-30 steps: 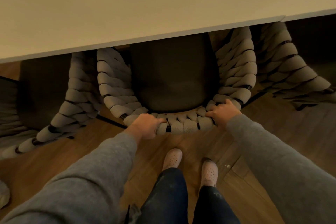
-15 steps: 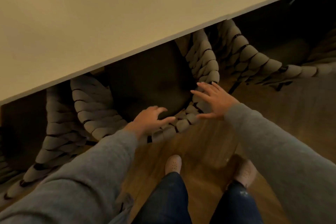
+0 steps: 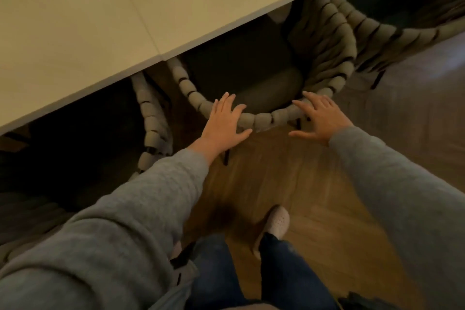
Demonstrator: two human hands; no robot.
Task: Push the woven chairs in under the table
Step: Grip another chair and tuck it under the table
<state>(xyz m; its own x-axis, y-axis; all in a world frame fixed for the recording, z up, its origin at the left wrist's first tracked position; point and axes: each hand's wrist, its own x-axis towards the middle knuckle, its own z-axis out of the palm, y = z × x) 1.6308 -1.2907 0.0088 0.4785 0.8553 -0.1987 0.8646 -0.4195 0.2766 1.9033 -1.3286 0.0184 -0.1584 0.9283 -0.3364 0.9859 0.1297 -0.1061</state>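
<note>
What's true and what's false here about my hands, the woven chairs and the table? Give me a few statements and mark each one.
1. The left hand lies flat, fingers straight, over the back rim of the middle woven chair. True.
2. The right hand grips the rim in a fist. False: its fingers are spread and straight.
3. The seat is partly under the table. True.
4. The floor is carpeted. False: it is wood planks.

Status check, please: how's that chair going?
Left hand open on woven chair rim; right hand open further along. Seat partly under table. Nothing visibly blocking.
</note>
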